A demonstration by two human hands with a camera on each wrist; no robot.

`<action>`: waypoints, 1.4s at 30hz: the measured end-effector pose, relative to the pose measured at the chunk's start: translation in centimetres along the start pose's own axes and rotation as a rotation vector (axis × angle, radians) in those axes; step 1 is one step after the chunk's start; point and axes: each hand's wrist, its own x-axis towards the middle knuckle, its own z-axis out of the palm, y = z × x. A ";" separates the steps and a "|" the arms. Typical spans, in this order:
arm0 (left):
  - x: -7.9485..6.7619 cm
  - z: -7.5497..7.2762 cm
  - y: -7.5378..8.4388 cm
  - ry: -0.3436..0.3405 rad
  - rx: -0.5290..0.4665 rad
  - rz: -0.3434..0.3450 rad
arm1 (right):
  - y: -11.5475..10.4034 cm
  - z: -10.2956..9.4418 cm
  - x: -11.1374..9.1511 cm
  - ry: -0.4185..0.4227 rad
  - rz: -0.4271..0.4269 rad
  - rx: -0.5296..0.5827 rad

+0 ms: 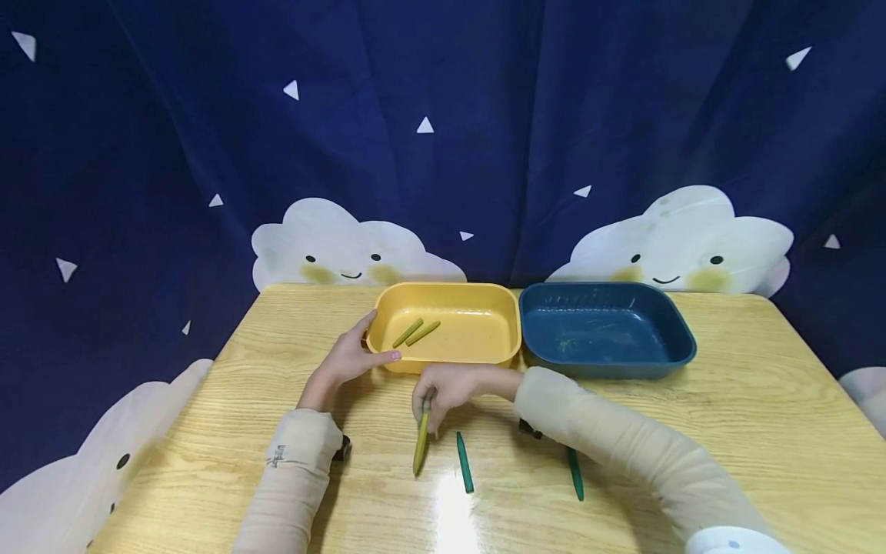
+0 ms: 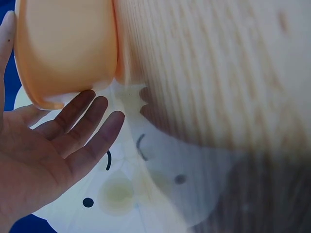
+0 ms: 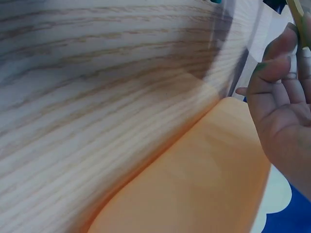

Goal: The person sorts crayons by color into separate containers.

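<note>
The right hand [image 1: 446, 388] pinches one end of a yellow crayon [image 1: 420, 448] between its thumb and fingers, so the gap is just as wide as the stick. That crayon is long, thin and dull, and it points down toward the near side of the tabletop [image 1: 761, 369], in front of the yellow tub [image 1: 477, 331]. The left hand [image 1: 349, 358] is spread wide at the tub's left end, with its thumb on the near rim and its other fingers nearly straight.

The tub is smooth, shiny plastic with round corners. Two more yellow crayons [image 1: 408, 332] lie slanted on its floor, toward the left. A blue tub [image 1: 609, 331] of the same shape sits just beside it, and both are near the back edge of the tabletop.

The tabletop is pale wood with wavy lines, and its two far corners are round. One green crayon [image 1: 465, 464] lies near the held one. Another green crayon [image 1: 576, 475] is partly under the right sleeve [image 1: 623, 431]. There is wide room between the blue tub and the right edge.
</note>
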 end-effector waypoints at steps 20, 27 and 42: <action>0.0 0.0 -0.1 -0.003 -0.022 0.008 | -1.2 -1.8 -1.5 0.110 -0.078 0.036; -0.1 0.0 -0.1 -0.005 -0.022 0.012 | -1.4 -2.5 -2.1 0.149 -0.093 0.057; -0.1 0.0 0.0 -0.001 -0.025 -0.011 | -2.5 -4.9 -3.1 0.276 -0.074 0.072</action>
